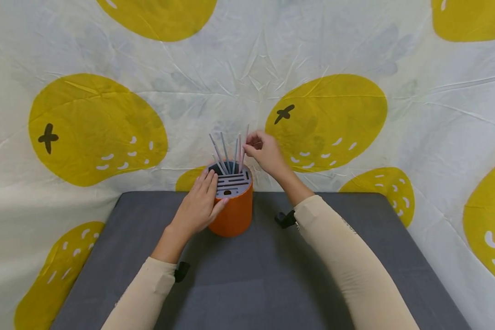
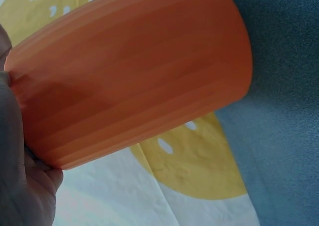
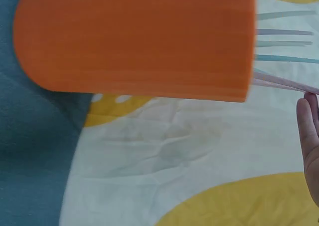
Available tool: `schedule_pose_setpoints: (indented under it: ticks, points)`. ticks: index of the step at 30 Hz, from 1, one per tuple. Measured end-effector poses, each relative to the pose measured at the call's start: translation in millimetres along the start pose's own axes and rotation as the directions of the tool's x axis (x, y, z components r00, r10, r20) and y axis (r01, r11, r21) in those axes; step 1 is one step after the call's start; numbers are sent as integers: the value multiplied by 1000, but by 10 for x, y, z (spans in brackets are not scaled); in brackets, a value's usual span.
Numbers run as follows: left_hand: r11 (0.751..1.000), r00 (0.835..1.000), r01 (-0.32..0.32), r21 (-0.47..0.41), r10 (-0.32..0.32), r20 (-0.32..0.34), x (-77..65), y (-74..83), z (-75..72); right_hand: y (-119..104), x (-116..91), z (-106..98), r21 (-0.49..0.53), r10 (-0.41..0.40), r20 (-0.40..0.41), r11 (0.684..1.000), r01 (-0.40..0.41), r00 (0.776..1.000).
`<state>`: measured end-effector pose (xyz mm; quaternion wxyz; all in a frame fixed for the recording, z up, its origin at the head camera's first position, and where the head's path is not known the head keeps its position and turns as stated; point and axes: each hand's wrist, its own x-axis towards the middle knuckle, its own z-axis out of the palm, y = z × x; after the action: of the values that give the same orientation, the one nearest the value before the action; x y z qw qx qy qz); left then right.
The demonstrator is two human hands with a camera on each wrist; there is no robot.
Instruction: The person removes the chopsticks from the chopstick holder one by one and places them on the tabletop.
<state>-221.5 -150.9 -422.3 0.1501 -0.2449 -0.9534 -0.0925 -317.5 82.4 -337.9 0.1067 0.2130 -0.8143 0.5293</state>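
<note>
An orange cylindrical holder [image 1: 233, 215] stands upright at the back of the table, with a grey slotted top [image 1: 243, 187]. Several thin pastel straw-like sticks [image 1: 223, 142] rise from the opening at its far side. My left hand [image 1: 195, 206] rests on the holder's left rim, fingers stretched over the top and thumb out along the near side. Between thumb and fingertips, my right hand [image 1: 268, 151] pinches a thin pinkish straw-like stick [image 1: 248, 129] at the right of the bunch. Its lower end is hidden among the others. In the right wrist view the pinched stick [image 3: 284, 82] leans out from the rim.
A dark grey cloth covers the table [image 1: 239, 284]. Close behind its back edge hangs a white curtain [image 1: 227, 59] printed with large yellow fruit. Black wrist cameras sit under both forearms, in beige sleeves [image 1: 346, 270].
</note>
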Motion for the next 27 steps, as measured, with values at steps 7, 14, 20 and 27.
schedule_pose_setpoints:
  ticks: [7,14,20,27]
  points:
    - [1000,1000,5,-13,-5,11,6,8,-10,-149,100,-144,162,-73,-87,983,87,994]
    - [1000,1000,7,-15,-7,10,0,9,-11,-395,150,-335,237,-98,-164,962,136,982]
    - [1000,1000,9,-16,-9,16,-2,7,-4,-601,147,-541,270,-104,-224,949,164,969]
    - [1000,1000,9,-8,-9,19,-4,-6,0,-736,124,-819,358,-107,-310,907,220,945]
